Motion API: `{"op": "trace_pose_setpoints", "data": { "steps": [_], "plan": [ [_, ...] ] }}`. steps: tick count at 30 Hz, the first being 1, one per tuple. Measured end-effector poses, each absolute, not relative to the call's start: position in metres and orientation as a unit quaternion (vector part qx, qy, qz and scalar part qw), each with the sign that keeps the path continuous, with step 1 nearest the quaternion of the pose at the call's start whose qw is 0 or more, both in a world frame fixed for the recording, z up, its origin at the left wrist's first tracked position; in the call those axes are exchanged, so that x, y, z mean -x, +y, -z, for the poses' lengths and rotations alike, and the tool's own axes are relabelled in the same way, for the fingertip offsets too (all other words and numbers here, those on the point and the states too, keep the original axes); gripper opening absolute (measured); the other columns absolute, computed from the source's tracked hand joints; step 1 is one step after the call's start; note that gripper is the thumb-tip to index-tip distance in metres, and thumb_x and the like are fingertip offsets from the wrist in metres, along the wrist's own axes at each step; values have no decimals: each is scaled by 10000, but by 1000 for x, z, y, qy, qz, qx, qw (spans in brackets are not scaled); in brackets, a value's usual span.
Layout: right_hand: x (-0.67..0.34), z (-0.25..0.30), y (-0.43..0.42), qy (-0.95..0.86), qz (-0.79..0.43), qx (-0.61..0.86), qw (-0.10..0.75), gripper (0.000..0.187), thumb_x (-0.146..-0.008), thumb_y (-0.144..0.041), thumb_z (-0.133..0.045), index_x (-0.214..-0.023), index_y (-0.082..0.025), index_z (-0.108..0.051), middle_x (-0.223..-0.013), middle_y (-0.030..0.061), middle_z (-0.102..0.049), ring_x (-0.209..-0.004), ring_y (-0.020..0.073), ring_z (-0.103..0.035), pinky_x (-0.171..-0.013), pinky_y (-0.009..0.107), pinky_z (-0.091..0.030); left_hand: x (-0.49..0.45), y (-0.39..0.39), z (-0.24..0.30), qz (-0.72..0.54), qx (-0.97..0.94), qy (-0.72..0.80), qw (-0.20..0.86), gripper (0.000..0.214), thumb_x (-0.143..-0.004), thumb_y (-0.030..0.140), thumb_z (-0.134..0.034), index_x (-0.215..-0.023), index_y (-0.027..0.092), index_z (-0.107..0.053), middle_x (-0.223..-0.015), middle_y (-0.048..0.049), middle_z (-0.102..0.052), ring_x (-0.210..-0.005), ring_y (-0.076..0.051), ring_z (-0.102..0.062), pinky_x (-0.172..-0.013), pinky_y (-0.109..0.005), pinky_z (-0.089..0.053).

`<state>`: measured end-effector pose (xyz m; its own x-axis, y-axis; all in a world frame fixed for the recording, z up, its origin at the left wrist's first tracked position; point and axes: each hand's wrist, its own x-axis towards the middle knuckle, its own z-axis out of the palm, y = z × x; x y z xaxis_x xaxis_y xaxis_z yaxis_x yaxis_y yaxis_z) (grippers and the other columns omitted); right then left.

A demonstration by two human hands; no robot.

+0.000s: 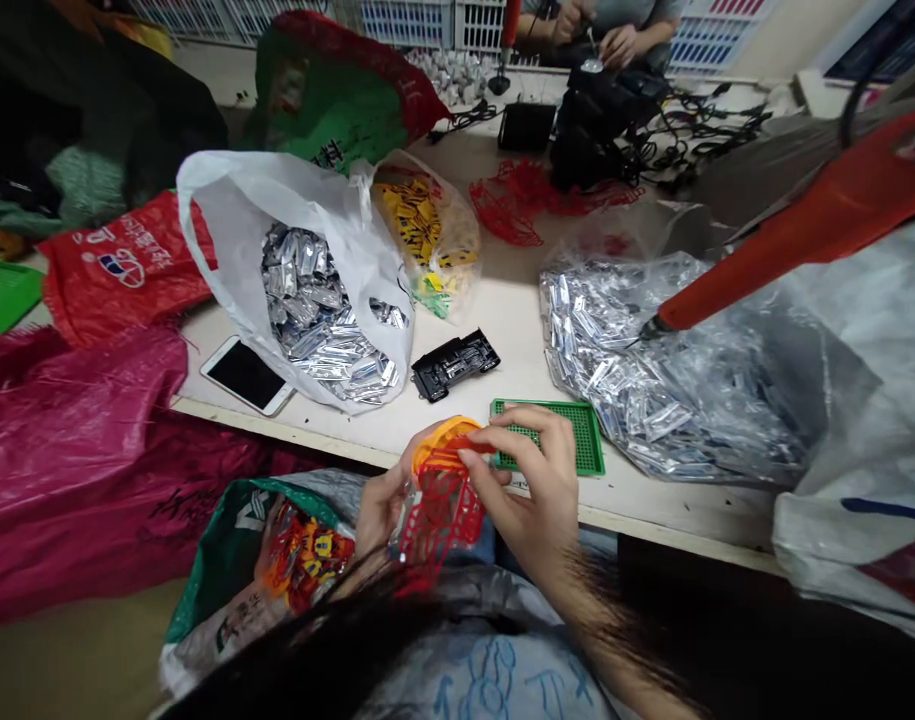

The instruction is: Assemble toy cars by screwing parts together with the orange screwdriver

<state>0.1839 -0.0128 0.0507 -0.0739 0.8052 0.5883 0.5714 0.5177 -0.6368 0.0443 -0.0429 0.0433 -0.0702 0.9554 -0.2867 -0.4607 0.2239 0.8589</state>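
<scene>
My left hand (386,505) is wrapped round an orange plastic part (448,440) with a curved rim. Below it hang red openwork plastic pieces (442,510), close to my lap; I cannot tell if they join the orange part. Thumb and fingers of my right hand (532,470) close on a small red piece (481,440) at the orange rim. Behind the right hand lies a green perforated tray (588,440), partly covered by the fingers. A black moulded plastic part (457,365) rests on the table just beyond both hands.
A white bag (224,200) of shiny silver pieces and a clear bag (427,240) of yellow parts stand behind. More silver pieces fill a bag (644,370) at right, under an orange-handled tool (787,220). A phone (247,375) lies left. Another person's hands (599,40) work opposite.
</scene>
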Motion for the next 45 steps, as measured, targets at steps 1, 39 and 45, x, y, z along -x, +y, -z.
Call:
{"op": "trace_pose_setpoints", "data": {
  "steps": [1,39,45],
  "plan": [
    [-184,-51,-12,-727,-116,476,481,133,-876,-197,-705,-994,-245,-670,-986,49,-632,-1025,220,-591,-861,401,-538,-46,-43,-45,-560,-262,456,640,691,-744,759,-648,-1161,216,-736,-1057,-100,-759,-1151,-360,-685,-978,-468,-603],
    [-190,-54,-32,-735,-29,450,507,137,-886,-112,-679,-920,-244,-676,-816,2,-592,-892,173,-593,-850,391,-388,-56,-46,-39,-625,-583,294,429,360,-996,286,-577,-1353,326,-553,-1288,-44,-664,-1174,-179,-654,-986,-326,-563],
    [-186,-59,-30,-727,-56,452,514,125,-949,-153,-631,-884,-248,-680,-773,-7,-595,-892,171,-557,-855,397,-348,-49,-50,-40,-602,-597,339,408,399,-973,342,-607,-1369,390,-581,-1302,-22,-683,-1145,-235,-683,-916,-392,-625]
  ]
}}
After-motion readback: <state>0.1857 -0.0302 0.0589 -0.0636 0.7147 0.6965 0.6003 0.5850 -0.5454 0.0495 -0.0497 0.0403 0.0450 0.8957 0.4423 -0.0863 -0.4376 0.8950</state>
